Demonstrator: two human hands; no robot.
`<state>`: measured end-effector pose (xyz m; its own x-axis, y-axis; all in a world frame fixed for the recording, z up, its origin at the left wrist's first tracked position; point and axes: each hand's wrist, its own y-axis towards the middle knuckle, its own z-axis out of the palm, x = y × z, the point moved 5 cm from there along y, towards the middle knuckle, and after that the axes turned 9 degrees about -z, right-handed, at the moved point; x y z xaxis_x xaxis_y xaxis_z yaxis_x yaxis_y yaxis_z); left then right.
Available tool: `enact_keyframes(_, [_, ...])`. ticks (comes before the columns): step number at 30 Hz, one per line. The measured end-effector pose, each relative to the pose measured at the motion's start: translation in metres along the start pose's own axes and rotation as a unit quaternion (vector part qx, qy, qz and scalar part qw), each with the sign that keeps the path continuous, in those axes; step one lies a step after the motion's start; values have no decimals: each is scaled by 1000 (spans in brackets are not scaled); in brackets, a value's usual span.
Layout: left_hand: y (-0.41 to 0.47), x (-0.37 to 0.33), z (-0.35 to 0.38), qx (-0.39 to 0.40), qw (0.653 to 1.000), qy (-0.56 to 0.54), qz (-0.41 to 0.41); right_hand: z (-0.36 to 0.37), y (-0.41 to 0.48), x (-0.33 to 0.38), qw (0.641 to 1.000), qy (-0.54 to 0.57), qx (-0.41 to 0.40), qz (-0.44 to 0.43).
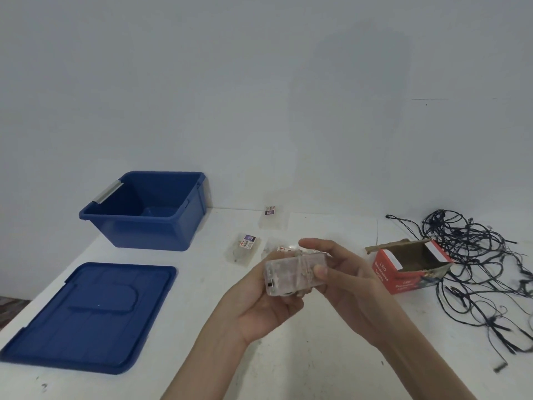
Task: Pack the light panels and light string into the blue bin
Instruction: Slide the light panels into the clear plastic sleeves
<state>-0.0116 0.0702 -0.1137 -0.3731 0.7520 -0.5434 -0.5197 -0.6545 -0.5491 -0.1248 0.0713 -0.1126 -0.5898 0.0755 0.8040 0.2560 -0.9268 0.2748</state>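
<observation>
A clear plastic light pack (285, 274) is held above the white table between both hands. My left hand (259, 307) cups it from below, fingers curled round its underside. My right hand (340, 272) grips its right end, thumb on the front face. The blue bin (184, 226) stands open at the back left with nothing visible inside. Two small clear bagged light packs (245, 248) (272, 216) lie on the table behind my hands; a third (272, 249) is partly hidden by them. A tangled dark light string (484, 261) sprawls at the right.
The bin's blue lid (86, 316) lies flat at the front left of the white table (288, 356). A red LED-lights carton (409, 268) lies open on its side next to the string. A pale wall rises behind the table.
</observation>
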Motion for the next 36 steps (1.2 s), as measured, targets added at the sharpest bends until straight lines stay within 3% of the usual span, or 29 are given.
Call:
enact_keyframes(2, [0, 0, 1, -7, 1000, -7, 11, 1, 1, 2, 1000, 0, -11, -4])
enact_keyframes(5, [0, -6, -3, -40, 993, 22, 105, 3, 4, 4, 998, 17, -57, -16])
enact_keyframes(9, [-9, -19, 2, -79, 953, 127, 264, 9, 11, 6, 992, 36, -116, -43])
enact_keyframes(12, [-19, -24, 9, -53, 935, 124, 328, 15, 15, 13, 989, 29, -130, -69])
enact_keyframes(14, [-23, -25, 15, -43, 913, 188, 358, 17, 16, 15, 987, 25, -136, -76])
enact_keyframes(18, [-21, -28, 18, -103, 888, 244, 376, 19, 16, 14, 986, -15, -148, -81])
enact_keyframes(22, [-19, -30, 16, -106, 887, 248, 373, 16, 17, 15, 978, -134, -143, -71])
enact_keyframes(28, [-8, -33, 0, -159, 873, 294, 356, 8, 25, 21, 921, -362, -121, -78])
enact_keyframes(31, [-1, -35, -5, -177, 856, 339, 348, 1, 30, 22, 907, -391, -134, -77])
enact_keyframes(36, [14, -44, -15, -196, 871, 327, 310, -20, 36, 7, 938, -314, -146, -17])
